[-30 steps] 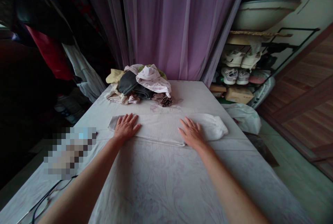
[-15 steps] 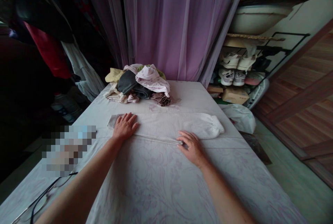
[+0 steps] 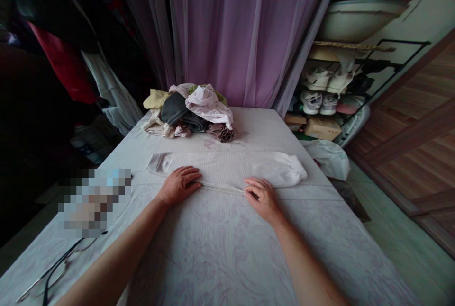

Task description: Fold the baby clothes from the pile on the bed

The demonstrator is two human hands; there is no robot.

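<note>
A folded white garment (image 3: pixel 227 166) with fine stripes lies lengthwise across the table, gathered at its right end and cuffed at the left. My left hand (image 3: pixel 180 184) rests on its near edge, left of centre, with fingers stretched over the cloth and the thumb close to the edge. Farther right, my right hand (image 3: pixel 262 197) has its fingers curled and pinches the near edge between thumb and fingertips. Behind the garment sits a heap of crumpled clothes (image 3: pixel 174 111) in yellow, dark grey, brown and pale pink.
A floral cloth covers the table (image 3: pixel 220 258). Eyeglasses (image 3: pixel 66 261) lie at its left side, near a blurred-out patch. Purple curtains (image 3: pixel 227 36) hang behind. To the right stand a shoe rack (image 3: pixel 384 76) and a plastic bag (image 3: pixel 329 157); clothes hang at the left.
My left hand has slid right and toward me, from the garment's left end to its near edge, uncovering the cuff. My right hand stays at nearly the same spot on the edge.
</note>
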